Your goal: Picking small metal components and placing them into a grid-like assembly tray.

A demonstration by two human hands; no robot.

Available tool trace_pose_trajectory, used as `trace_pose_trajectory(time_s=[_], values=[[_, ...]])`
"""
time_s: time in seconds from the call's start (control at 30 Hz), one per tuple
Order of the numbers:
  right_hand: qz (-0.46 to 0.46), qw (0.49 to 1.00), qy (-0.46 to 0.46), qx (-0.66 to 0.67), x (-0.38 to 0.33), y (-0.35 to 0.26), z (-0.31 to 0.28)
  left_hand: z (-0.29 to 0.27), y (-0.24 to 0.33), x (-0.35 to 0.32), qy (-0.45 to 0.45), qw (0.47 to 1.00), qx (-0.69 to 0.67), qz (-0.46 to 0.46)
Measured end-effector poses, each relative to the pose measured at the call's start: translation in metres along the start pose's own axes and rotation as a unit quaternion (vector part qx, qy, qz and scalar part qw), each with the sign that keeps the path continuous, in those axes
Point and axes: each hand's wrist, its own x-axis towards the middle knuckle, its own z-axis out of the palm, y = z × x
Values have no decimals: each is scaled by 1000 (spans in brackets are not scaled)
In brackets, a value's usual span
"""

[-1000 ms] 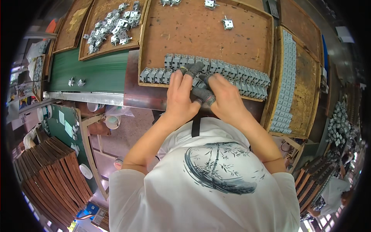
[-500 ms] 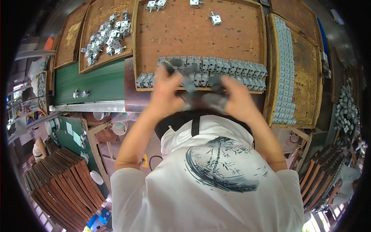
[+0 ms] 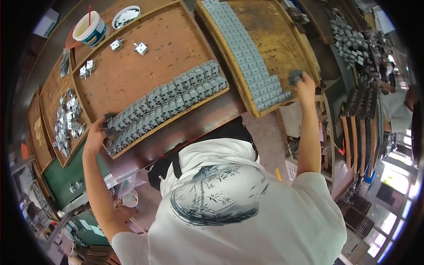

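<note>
My left hand is stretched out to the left end of two long rows of small grey metal parts on a wooden tray; its fingers close on a dark part there. Far out to the right, my right hand grips another dark grey part over the near corner of a second wooden tray. That tray carries a long band of flat grey parts. A white printed shirt fills the lower middle of the view.
A white tub and a shallow dish stand at the tray's far end. A third tray on the left holds loose shiny metal pieces. More metal parts and stacked trays lie to the right. Another person's arm shows at the far right.
Both hands were together at the middle of the grey rows. They have spread wide apart, left to the row's left end, right over to the other tray. The view has swung round.
</note>
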Motion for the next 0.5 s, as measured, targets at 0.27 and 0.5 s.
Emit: trace_pose_trajectory(time_s=[0.27, 0.5], values=[[-184, 929, -18, -322, 11, 67, 0, 11, 40, 14, 12, 920, 382, 82], [24, 993, -89, -69, 4, 15, 17, 68, 96, 99, 217, 889, 343, 213]])
